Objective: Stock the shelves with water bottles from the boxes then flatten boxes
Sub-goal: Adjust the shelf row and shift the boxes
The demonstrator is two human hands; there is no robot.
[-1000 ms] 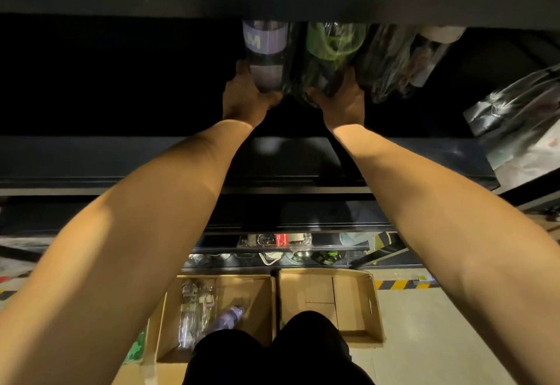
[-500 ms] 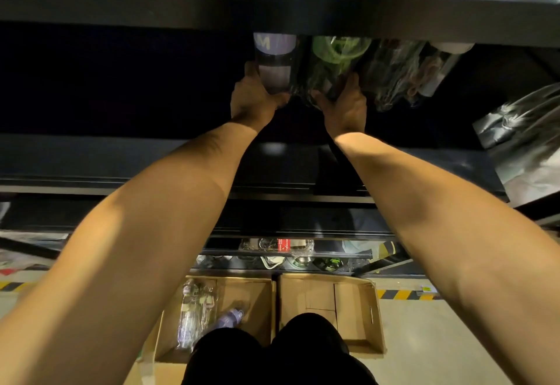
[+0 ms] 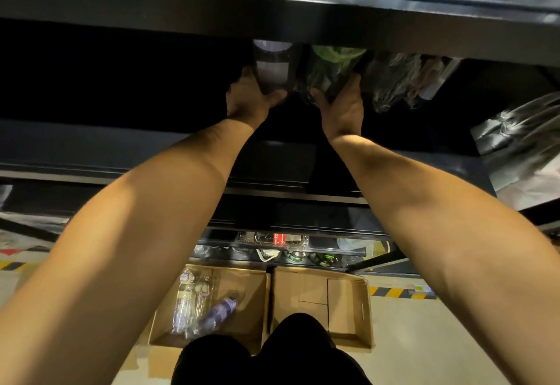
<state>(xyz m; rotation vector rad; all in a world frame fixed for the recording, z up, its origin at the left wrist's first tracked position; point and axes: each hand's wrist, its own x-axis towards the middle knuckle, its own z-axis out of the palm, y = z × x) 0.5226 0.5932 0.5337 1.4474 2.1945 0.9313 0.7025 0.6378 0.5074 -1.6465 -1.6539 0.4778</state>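
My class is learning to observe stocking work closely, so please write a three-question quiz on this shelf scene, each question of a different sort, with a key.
1. True or false: the right hand grips the green-labelled bottle inside the dark shelving.
2. Which cardboard box on the floor shows bottles inside? A) the one on the view's left B) the one on the view's right C) both
3. Fill in: the left hand grips the other bottle, whose label is ____.
Key: 1 true. 2 A: the left box holds bottles, while the right box shows only bare cardboard. 3 purple.
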